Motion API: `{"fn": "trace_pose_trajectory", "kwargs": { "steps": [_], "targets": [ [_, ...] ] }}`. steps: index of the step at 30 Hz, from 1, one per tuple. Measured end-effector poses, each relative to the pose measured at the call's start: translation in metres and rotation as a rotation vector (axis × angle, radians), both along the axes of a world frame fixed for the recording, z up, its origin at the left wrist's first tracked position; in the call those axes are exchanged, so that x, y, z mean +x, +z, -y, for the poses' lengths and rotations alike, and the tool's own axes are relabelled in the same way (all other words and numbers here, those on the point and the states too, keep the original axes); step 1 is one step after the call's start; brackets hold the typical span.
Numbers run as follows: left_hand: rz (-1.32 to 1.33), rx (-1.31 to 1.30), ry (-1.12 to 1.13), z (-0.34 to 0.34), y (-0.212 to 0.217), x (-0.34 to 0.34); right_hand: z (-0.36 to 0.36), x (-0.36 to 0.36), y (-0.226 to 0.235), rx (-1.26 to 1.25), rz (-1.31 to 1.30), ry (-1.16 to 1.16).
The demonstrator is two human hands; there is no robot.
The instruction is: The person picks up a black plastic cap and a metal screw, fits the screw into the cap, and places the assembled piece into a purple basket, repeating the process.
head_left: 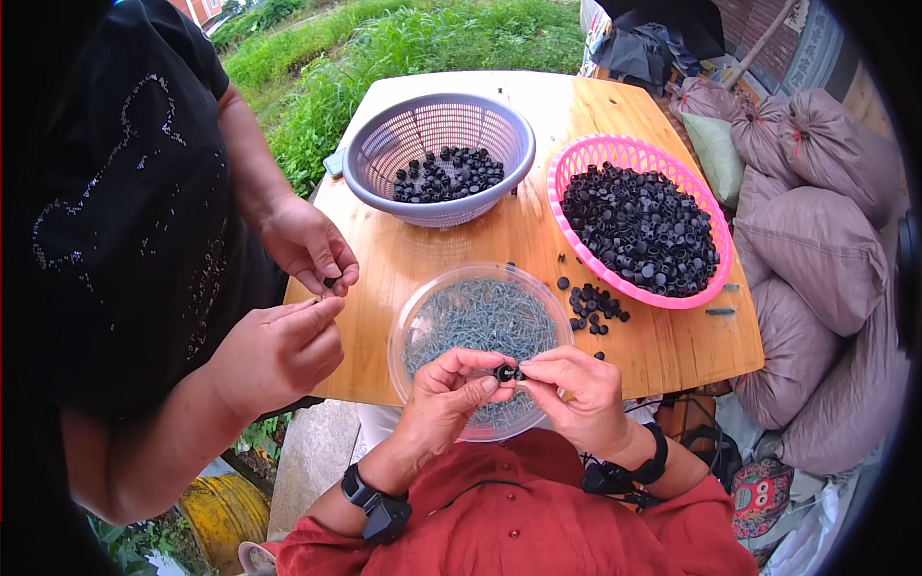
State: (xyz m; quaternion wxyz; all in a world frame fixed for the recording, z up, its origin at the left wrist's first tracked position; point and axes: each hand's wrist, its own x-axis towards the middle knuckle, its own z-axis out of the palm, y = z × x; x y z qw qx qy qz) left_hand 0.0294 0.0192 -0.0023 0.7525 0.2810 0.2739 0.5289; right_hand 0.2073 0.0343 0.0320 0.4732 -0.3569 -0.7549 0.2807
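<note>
Over the clear round plastic bowl of thin grey metal pins, the left hand and right hand meet, each with its grip pinched on one small black plastic cap held between their fingertips. The bowl sits at the near edge of the wooden worktop, with a grey plastic colander and a pink plastic basket of black caps behind it. At the left, a second person's hands pinch another small black piece.

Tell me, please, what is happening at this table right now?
The person's left hand and right hand pinch a small black cap between them above a clear bowl of thin metal pieces. A co-worker's hands handle another piece. A pink basket and a grey basket hold more black caps.
</note>
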Motion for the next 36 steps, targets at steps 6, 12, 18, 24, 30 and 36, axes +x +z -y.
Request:
{"fn": "trace_pose_trajectory", "kwargs": {
  "steps": [6, 12, 18, 24, 30, 36],
  "targets": [
    [-0.087, 0.069, 0.025, 0.002, -0.001, 0.0, -0.003, -0.001, 0.001, 0.067, 0.09, 0.035],
    [-0.114, 0.093, 0.068, 0.005, -0.002, -0.001, -0.006, -0.001, -0.002, 0.111, 0.144, 0.056],
    [-0.123, 0.072, 0.053, 0.005, -0.002, -0.001, -0.002, -0.005, -0.005, 0.121, 0.089, 0.036],
    [-0.181, 0.07, 0.051, 0.007, -0.002, -0.002, -0.006, -0.001, -0.008, 0.078, 0.07, 0.08],
    [-0.209, 0.067, 0.064, 0.007, -0.004, -0.002, -0.015, 0.003, -0.012, 0.099, 0.077, 0.201],
    [-0.254, 0.087, 0.06, 0.008, 0.0, -0.002, -0.027, 0.007, -0.007, 0.023, 0.063, 0.369]
  ]
}}
